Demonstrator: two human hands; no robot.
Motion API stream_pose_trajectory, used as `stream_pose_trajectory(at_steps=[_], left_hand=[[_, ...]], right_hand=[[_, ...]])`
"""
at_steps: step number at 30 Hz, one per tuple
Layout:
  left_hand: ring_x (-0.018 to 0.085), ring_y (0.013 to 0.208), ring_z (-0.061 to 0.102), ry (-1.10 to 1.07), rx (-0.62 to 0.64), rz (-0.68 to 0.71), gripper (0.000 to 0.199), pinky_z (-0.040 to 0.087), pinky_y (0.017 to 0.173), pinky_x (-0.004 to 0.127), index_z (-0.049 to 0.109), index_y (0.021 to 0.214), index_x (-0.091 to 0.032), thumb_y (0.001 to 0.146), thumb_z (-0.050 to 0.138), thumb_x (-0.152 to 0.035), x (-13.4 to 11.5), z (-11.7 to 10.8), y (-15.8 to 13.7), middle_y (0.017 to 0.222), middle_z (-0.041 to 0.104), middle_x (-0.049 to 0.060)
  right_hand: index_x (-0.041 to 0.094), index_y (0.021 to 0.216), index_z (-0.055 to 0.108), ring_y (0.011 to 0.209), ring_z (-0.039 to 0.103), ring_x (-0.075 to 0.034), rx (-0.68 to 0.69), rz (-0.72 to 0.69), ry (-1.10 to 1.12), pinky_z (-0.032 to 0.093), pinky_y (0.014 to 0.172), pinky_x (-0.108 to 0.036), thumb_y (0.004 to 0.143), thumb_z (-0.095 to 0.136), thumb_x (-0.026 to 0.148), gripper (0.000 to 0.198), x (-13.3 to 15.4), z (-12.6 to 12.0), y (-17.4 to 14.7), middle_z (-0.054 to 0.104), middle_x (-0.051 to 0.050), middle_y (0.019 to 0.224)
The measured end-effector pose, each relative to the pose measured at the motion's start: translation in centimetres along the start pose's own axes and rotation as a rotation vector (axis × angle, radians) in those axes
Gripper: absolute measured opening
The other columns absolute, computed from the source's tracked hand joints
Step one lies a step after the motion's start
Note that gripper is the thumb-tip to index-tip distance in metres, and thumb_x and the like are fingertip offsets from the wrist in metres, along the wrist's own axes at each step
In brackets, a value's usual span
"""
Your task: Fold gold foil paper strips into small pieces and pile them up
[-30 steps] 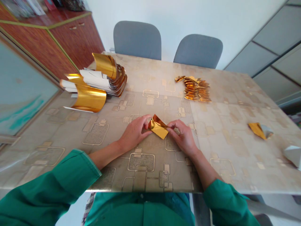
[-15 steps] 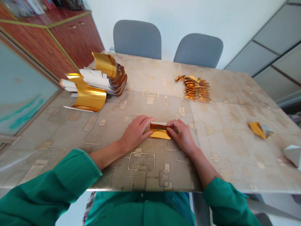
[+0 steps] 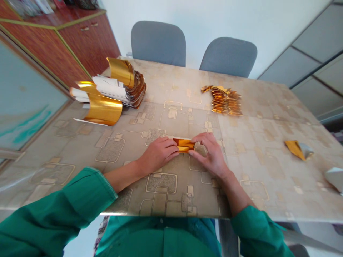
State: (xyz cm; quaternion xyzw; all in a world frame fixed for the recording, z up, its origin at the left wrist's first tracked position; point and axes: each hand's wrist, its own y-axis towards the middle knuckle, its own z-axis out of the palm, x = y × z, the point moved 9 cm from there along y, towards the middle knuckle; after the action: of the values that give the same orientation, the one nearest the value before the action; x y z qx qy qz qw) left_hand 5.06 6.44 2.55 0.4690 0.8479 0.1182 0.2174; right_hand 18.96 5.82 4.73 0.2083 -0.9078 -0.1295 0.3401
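Observation:
A small piece of gold foil paper (image 3: 184, 145), folded into a narrow strip with a crease along its length, lies between my hands at the middle of the table. My left hand (image 3: 160, 152) is closed over its left end, fingers together. With thumb and forefinger, my right hand (image 3: 210, 152) grips the right end, the thumb at the near edge and the forefinger at the far edge. A thin pale edge shows along the strip's far side. Parts of both ends are hidden under my fingers.
Curled gold paper sheets (image 3: 105, 109) and a thick stack (image 3: 135, 87) stand at the far left. Folded gold pieces (image 3: 225, 100) lie in rows at the back right. A loose gold piece (image 3: 297, 149) and a white one (image 3: 334, 178) lie rightward. Two grey chairs (image 3: 158, 44) stand behind.
The near flap of the gold paper has been folded inward, so the piece is narrower. My right hand has spread its thumb and forefinger across the right end; my left hand has shifted slightly right.

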Motion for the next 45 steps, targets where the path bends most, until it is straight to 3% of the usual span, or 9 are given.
stream_pose_trajectory(at_steps=[4,7,14,23,41,45], left_hand=[[0.019,0.088,0.060,0.006,-0.009,-0.027,0.024,0.048,0.082,0.032,0.069,0.094,-0.016,0.102,0.050,-0.029,0.1,0.0,0.0,0.094,0.070,0.005],[0.019,0.089,0.061,0.006,-0.013,-0.066,0.021,0.048,0.082,0.032,0.067,0.095,-0.016,0.101,0.050,-0.026,0.4,0.0,0.0,0.093,0.070,0.006],[0.020,0.086,0.059,-0.078,-0.023,-0.169,0.013,0.047,0.078,0.032,0.063,0.089,-0.017,0.098,0.055,-0.023,1.3,-0.4,-0.1,0.089,0.068,0.005],[0.020,0.088,0.062,-0.034,-0.031,-0.242,0.011,0.046,0.079,0.034,0.062,0.096,-0.018,0.096,0.060,-0.029,2.1,-0.2,-0.2,0.094,0.071,0.004],[0.021,0.087,0.057,-0.003,0.021,-0.275,0.012,0.044,0.077,0.033,0.064,0.097,-0.018,0.096,0.061,-0.030,2.3,0.2,-0.1,0.093,0.068,0.004],[0.021,0.090,0.056,0.053,0.022,-0.206,0.013,0.044,0.079,0.032,0.066,0.098,-0.018,0.098,0.057,-0.028,1.7,-0.1,0.1,0.096,0.066,0.005]], right_hand=[[0.024,0.092,0.064,0.090,0.057,-0.021,0.207,-0.039,-0.050,0.039,0.081,-0.036,0.089,0.068,0.035,0.012,0.5,2.1,-0.3,0.068,-0.003,0.092],[0.023,0.081,0.066,0.083,0.056,-0.019,0.244,0.014,-0.019,0.038,0.077,-0.034,0.094,0.062,0.029,0.014,-0.3,2.7,-0.4,0.068,-0.002,0.084],[0.025,0.078,0.065,0.078,0.057,-0.018,0.180,0.124,-0.020,0.037,0.075,-0.033,0.093,0.063,0.032,0.017,-2.0,2.9,-0.5,0.068,0.000,0.079],[0.024,0.078,0.064,0.076,0.058,-0.019,0.090,0.225,-0.079,0.036,0.078,-0.036,0.088,0.070,0.030,0.013,-2.4,2.7,-0.6,0.069,0.001,0.076],[0.023,0.077,0.060,0.074,0.057,-0.019,0.056,0.206,-0.215,0.029,0.074,-0.036,0.093,0.064,0.032,0.019,-1.8,2.8,-0.4,0.068,0.000,0.074],[0.023,0.076,0.060,0.074,0.057,-0.019,0.053,0.206,-0.222,0.029,0.073,-0.035,0.093,0.063,0.032,0.020,-1.8,2.8,-0.3,0.068,0.000,0.073]])
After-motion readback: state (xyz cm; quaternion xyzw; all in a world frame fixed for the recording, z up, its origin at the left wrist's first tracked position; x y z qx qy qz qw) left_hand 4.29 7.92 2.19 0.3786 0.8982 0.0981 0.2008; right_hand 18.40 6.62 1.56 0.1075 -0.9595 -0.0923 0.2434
